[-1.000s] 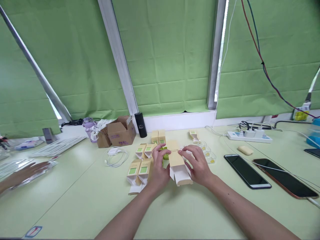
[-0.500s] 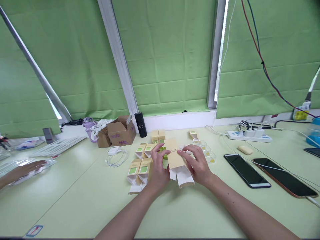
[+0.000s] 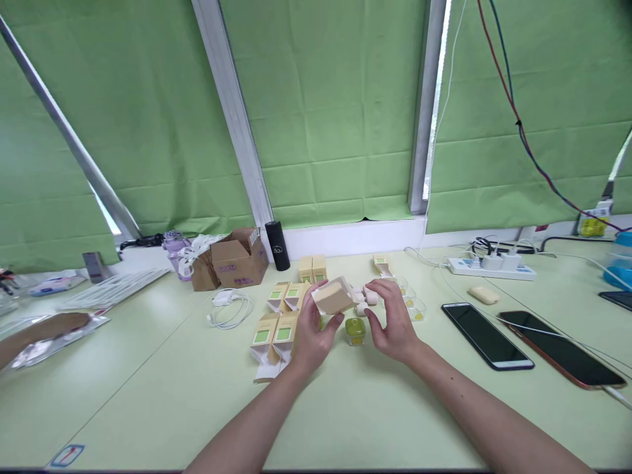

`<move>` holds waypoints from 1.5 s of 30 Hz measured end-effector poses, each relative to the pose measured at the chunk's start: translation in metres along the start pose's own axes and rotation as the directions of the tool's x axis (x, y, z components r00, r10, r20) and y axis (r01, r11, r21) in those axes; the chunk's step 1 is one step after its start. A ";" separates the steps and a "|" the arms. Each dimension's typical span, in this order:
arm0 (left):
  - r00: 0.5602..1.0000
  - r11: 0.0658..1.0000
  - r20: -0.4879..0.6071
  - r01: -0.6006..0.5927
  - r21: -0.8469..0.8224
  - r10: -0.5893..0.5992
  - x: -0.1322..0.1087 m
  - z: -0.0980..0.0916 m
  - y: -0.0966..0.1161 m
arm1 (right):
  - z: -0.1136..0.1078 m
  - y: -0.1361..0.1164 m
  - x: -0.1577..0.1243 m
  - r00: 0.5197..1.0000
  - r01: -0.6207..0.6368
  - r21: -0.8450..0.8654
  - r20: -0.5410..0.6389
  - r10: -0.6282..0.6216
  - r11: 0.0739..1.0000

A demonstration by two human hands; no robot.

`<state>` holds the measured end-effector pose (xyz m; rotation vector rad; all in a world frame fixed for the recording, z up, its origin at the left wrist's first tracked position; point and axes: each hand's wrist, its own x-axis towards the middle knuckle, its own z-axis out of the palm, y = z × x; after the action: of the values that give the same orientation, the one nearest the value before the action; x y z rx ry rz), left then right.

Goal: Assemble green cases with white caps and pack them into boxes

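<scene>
My left hand grips a small tan carton, lifted off the table and tilted with its open white end towards the right. My right hand is beside it, fingers curled, its fingertips at the carton's open end and near small pale items. A small clear case with a green thing inside sits on the table between my hands. Several tan cartons with green labels lie just left of my left hand.
Two phones lie at the right, a power strip with chargers behind them. A brown cardboard box, a black flask, a white cable and a keyboard are at the left. Another person's hand rests far left.
The tan carton was lying flat under both hands; my left hand has raised and turned it. The green case beneath it has come into view. The other person's hand has drawn back leftward.
</scene>
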<state>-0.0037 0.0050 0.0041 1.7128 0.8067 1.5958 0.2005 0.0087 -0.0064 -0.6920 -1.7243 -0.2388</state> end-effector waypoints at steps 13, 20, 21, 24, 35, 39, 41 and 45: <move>0.989 0.957 -0.035 0.127 -0.260 -0.141 0.010 0.001 -0.003 | 0.000 -0.005 0.001 0.996 -0.056 0.076 0.077 0.051 0.995; 0.975 0.940 0.005 0.215 -0.265 -0.221 0.010 0.002 -0.002 | 0.001 -0.008 0.000 0.987 -0.077 0.131 0.153 0.057 0.988; 0.973 0.938 0.006 0.224 -0.264 -0.231 0.010 0.002 -0.003 | 0.001 -0.008 -0.001 0.984 -0.088 0.143 0.168 0.064 0.986; 0.968 0.935 0.014 0.247 -0.254 -0.252 0.011 0.003 -0.005 | 0.004 -0.007 -0.004 0.971 -0.148 0.185 0.216 0.107 0.972; 0.964 0.942 0.016 0.265 -0.208 -0.267 0.010 0.005 -0.013 | 0.007 -0.006 -0.004 0.939 -0.323 0.377 0.243 0.243 0.868; 0.963 0.945 0.022 0.269 -0.186 -0.270 0.010 0.006 -0.008 | 0.007 -0.007 -0.003 0.922 -0.372 0.407 0.264 0.283 0.834; 0.964 0.950 0.026 0.264 -0.166 -0.263 0.009 0.005 -0.005 | 0.007 -0.007 -0.002 0.916 -0.390 0.421 0.263 0.301 0.819; 0.979 0.970 0.031 0.202 -0.135 -0.200 0.006 0.002 -0.004 | 0.007 -0.006 -0.001 0.898 -0.438 0.451 0.251 0.361 0.778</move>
<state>-0.0018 0.0119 0.0048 1.4956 0.8143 1.4626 0.1921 0.0073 -0.0082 -0.6791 -1.6340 0.5619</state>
